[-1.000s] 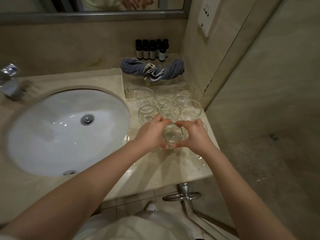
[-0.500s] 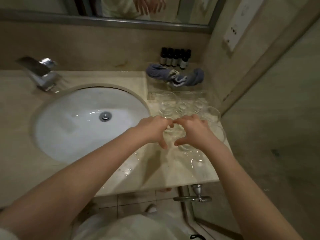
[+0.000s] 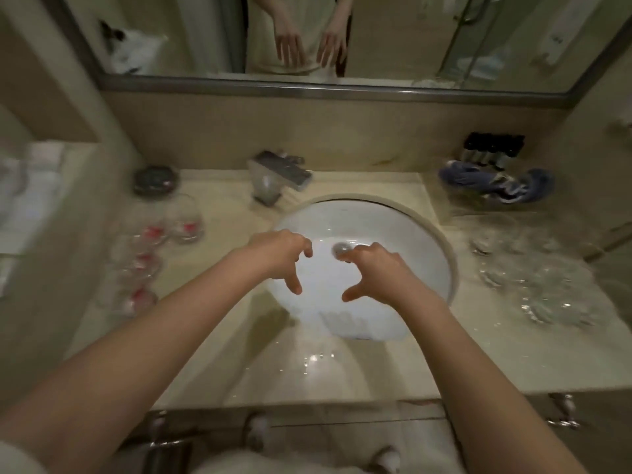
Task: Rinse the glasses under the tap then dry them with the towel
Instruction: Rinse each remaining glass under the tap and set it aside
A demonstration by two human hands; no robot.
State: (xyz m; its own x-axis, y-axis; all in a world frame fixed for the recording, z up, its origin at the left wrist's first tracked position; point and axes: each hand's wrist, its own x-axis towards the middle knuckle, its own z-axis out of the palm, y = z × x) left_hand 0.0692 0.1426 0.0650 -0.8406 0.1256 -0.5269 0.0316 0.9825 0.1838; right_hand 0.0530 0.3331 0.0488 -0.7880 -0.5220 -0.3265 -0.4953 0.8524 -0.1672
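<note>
Over the sink [image 3: 424,241], the left hand [image 3: 278,253] and right hand [image 3: 371,273] hover empty with loosely curled fingers; clear glasses [image 3: 533,278] wait far right, unrinsed ones [image 3: 154,248] far left, so much seems left.

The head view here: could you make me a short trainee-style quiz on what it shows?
1. True or false: the left hand is holding a glass.
2. Which side of the sink has the glasses with red in them? A) the person's left B) the person's right C) inside the basin
3. Fill in: the blue towel lies at the back right of the counter, in front of a row of dark ______.

Key: 1 false, both it and the right hand hover empty over the basin; 2 A, the clear glasses stand on the right; 3 bottles.
</note>
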